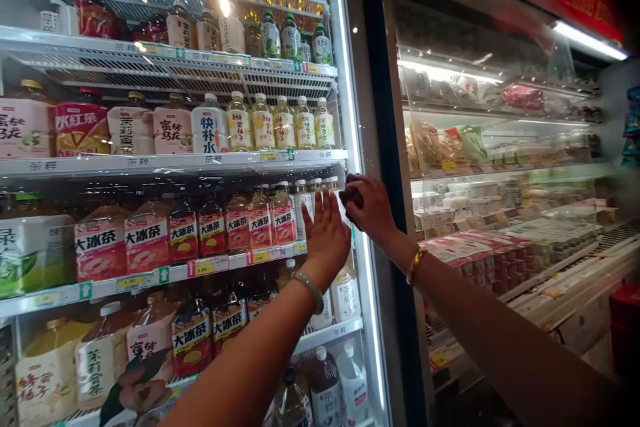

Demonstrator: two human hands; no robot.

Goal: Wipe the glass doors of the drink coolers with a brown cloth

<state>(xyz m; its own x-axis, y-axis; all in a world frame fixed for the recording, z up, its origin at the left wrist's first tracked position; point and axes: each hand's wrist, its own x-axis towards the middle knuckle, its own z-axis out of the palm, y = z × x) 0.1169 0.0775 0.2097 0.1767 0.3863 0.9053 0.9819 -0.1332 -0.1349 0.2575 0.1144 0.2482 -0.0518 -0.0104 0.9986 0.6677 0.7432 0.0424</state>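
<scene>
Left hand [326, 235] is seen flat and fully spread, fingers upright, nothing gripped; it is pressed toward the glass door [345, 80] of the drinks cooler, in front of the red-labelled tea bottles [260, 221]. Right hand [369, 205] is set just beside it, up and to the right, at the door's lit edge strip [361, 147]; its fingers are curled over a small dark object [350, 197], whose kind cannot be told. The strip's long axis runs vertical; the right hand is the nearer to it. Shelf rail with price tags [210, 265] runs behind the left wrist; an open chilled case [525, 233] stands to the right.
</scene>
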